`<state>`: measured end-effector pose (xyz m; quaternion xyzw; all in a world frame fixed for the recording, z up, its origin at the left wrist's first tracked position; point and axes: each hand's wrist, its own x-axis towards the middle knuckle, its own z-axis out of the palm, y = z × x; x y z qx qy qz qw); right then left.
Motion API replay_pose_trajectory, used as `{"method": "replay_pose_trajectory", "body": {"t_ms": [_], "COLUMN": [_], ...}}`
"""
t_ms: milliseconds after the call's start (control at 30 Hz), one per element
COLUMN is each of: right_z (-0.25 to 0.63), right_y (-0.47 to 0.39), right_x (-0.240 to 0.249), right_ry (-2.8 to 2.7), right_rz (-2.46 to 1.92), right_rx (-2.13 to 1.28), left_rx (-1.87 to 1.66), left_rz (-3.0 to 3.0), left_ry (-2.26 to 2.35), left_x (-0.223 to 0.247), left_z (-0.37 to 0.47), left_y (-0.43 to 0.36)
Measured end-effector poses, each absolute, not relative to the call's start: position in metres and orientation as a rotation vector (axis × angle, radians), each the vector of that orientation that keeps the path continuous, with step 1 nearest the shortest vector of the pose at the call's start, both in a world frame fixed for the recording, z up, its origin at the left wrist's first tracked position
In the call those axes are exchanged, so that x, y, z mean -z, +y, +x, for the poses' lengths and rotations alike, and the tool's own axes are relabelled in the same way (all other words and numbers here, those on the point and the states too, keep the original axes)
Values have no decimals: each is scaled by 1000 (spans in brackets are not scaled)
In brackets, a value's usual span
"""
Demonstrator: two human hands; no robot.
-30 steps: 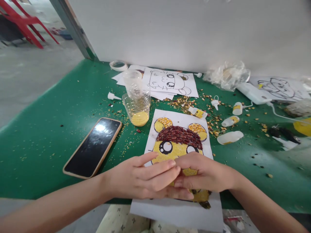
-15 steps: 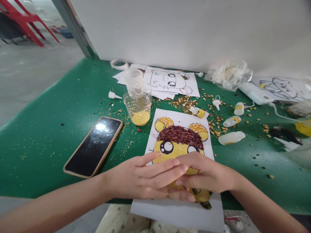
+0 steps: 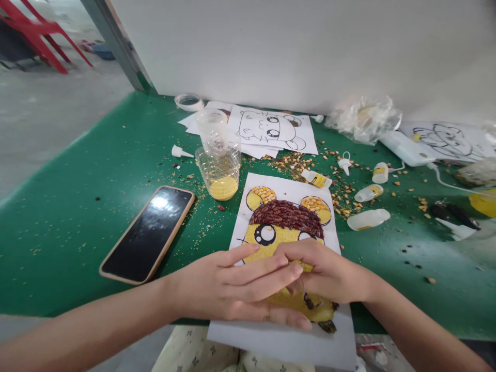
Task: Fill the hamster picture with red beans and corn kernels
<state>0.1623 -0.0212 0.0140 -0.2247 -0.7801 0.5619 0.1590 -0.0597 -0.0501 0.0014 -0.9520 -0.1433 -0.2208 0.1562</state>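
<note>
On the table's near edge lies a white sheet with a bear-like seed picture (image 3: 289, 214): red-brown beans across the head, corn kernels in the ears, fine yellow grain on the face, dark bits at the bottom. Over its lower half my left hand (image 3: 240, 284) is stretched out flat, fingers slightly apart. Curled in from the other side, my right hand (image 3: 329, 271) meets the left fingertips, its thumb and forefinger closing together. Whatever may be between them is hidden. Both hands cover the lower face of the picture.
Left of the sheet are a phone (image 3: 149, 235) and a clear plastic cup (image 3: 222, 183) holding yellow grain. Several glue bottles (image 3: 368, 219), nozzles and loose kernels lie to the right. Behind are drawn sheets (image 3: 279, 132), a tape roll (image 3: 189, 102) and a plastic bag (image 3: 364, 121).
My right hand's fingers have shifted slightly, with the thumb tucked further in, showing more of the picture's lower part. The left hand stays almost in place.
</note>
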Motion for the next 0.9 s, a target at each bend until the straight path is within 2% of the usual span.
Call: {"method": "replay_pose_trajectory", "body": {"t_ms": [167,433,900], "right_z": [164,172,167], "right_y": [-21,-21,-11], "right_x": [-17,-19,-18], "right_ry": [-2211,-1714,-1521], "right_rz": [-679,-662,-786], "right_rx": [-1589,-2022,-1961], "left_rx": [661,669,834], "left_rz": [-2708,-2653,-2623], "left_ry": [-430,-436,-667], "left_x": [-2,2,5], "left_z": [-59,-62,-63], "left_y": [-50,-50,-45]}}
